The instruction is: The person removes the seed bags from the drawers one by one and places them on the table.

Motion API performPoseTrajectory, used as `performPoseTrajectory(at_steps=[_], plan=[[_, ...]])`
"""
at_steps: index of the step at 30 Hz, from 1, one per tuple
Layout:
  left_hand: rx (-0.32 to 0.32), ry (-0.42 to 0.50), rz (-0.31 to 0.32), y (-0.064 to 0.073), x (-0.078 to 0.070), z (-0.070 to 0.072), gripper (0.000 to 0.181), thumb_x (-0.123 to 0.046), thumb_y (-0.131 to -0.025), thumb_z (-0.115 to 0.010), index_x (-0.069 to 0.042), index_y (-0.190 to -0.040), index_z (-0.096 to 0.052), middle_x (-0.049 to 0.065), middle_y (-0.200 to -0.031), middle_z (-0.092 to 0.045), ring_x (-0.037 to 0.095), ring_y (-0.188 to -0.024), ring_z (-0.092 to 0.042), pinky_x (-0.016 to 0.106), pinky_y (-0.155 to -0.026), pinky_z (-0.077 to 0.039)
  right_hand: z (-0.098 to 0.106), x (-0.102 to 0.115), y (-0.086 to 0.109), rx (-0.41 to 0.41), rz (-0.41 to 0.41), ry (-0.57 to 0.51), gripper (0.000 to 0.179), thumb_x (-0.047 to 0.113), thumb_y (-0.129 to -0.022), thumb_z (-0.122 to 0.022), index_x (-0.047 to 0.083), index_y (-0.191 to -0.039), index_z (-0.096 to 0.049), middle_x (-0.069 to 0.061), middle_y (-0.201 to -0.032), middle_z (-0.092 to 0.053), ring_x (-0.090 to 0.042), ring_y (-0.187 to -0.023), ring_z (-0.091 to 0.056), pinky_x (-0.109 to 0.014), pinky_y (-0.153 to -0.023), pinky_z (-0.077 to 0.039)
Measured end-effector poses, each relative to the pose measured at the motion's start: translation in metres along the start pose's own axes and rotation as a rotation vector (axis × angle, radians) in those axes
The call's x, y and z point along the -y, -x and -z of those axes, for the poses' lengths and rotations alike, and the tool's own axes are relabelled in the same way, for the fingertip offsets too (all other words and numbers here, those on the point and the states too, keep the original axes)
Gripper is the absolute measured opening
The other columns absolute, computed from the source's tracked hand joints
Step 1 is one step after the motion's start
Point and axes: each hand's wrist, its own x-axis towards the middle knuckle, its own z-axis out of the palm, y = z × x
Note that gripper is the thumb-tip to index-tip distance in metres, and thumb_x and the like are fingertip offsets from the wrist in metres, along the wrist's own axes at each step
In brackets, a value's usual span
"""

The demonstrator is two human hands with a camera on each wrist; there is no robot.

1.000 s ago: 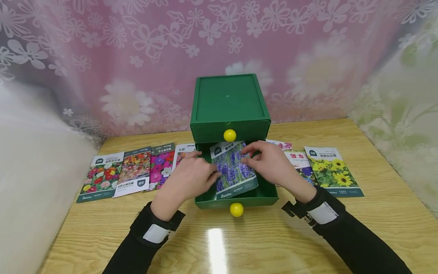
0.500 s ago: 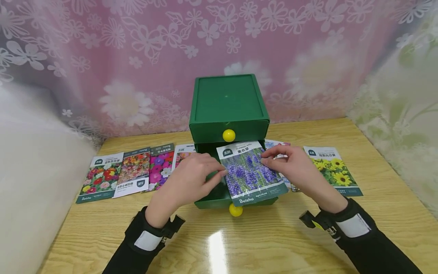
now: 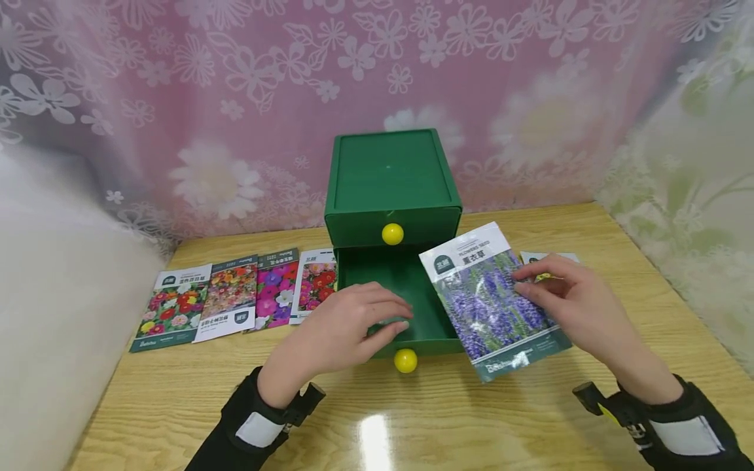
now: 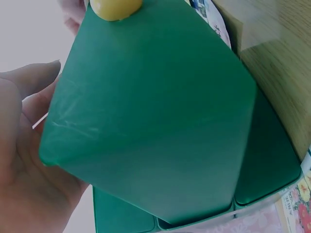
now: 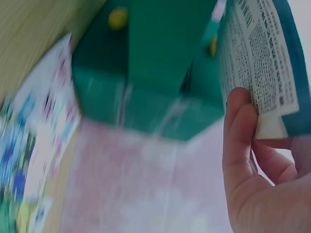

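A seed packet (image 3: 489, 297) with purple lavender-like flowers on its front is tilted in the air, right of the pulled-out lower drawer (image 3: 389, 275). My right hand (image 3: 580, 301) pinches it by its right edge between thumb and fingers. In the right wrist view the packet's printed back (image 5: 265, 58) shows above the fingers. My left hand (image 3: 347, 324) is at the front left of the drawer, fingers loosely bent with nothing between them. The left wrist view has that hand (image 4: 34, 160) beside the green drawer wall (image 4: 146, 107).
A green cabinet (image 3: 391, 170) with yellow knobs stands on the wooden table (image 3: 306, 418). Several flower seed packets (image 3: 173, 311) lie in a row on the left. Another packet (image 3: 530, 256) with yellow flowers lies mostly hidden behind the right hand. A floral curtain (image 3: 294, 85) hangs behind.
The right hand has lifted the lavender packet out of the drawer and carried it right and nearer. My left hand no longer touches the packet and has shifted slightly right and nearer.
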Motion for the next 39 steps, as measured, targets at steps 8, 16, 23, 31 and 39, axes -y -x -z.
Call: performPoseTrajectory(at_steps=[8,16,23,31,39], plan=[[0.001,0.005,0.031,0.006,0.006,0.001,0.023,-0.032,-0.094,-0.050,-0.020,-0.104,-0.067,-0.012,-0.103,-0.062,0.002,-0.099,-0.052,0.020,-0.086,-0.040,0.054,-0.077,0.003,-0.142,-0.203,0.130,0.030,0.033,-0.092,-0.054,0.013,-0.113,-0.062,0.027,-0.099,-0.051,0.019,-0.079,-0.048,-0.020,-0.054,-0.039],[0.000,-0.005,0.057,0.011,0.011,0.002,0.023,-0.032,-0.095,-0.050,-0.020,-0.104,-0.067,-0.012,-0.104,-0.062,0.002,-0.099,-0.052,0.020,-0.086,-0.040,0.083,-0.154,0.008,-0.191,-0.398,0.235,0.043,0.036,-0.098,-0.040,0.003,-0.123,-0.053,-0.001,-0.120,-0.046,0.006,-0.070,-0.041,-0.030,-0.047,-0.033],[-0.010,-0.003,0.077,0.015,0.015,0.004,0.021,-0.031,-0.094,-0.051,-0.020,-0.104,-0.067,-0.011,-0.105,-0.062,0.002,-0.100,-0.052,0.020,-0.086,-0.040,0.092,-0.200,0.006,-0.164,-0.490,0.270,0.046,0.028,-0.101,-0.030,-0.005,-0.131,-0.044,-0.030,-0.131,-0.035,-0.015,-0.061,-0.035,-0.034,-0.043,-0.030],[-0.019,0.004,0.101,0.020,0.020,0.003,0.025,-0.034,-0.096,-0.047,-0.021,-0.102,-0.067,-0.013,-0.104,-0.061,0.001,-0.100,-0.051,0.020,-0.085,-0.041,0.093,-0.223,0.002,-0.169,-0.555,0.389,0.049,0.035,-0.099,-0.036,-0.006,-0.123,-0.049,-0.028,-0.117,-0.046,-0.033,-0.079,-0.047,-0.038,-0.053,-0.037],[-0.142,-0.030,0.114,0.020,0.029,0.012,0.022,-0.031,-0.095,-0.050,-0.019,-0.102,-0.067,-0.011,-0.100,-0.062,0.004,-0.096,-0.053,0.023,-0.082,-0.043,0.097,-0.209,0.001,-0.116,-0.578,0.494,0.051,0.033,-0.099,-0.032,-0.012,-0.122,-0.044,-0.034,-0.108,-0.048,-0.041,-0.078,-0.051,-0.043,-0.055,-0.041]])
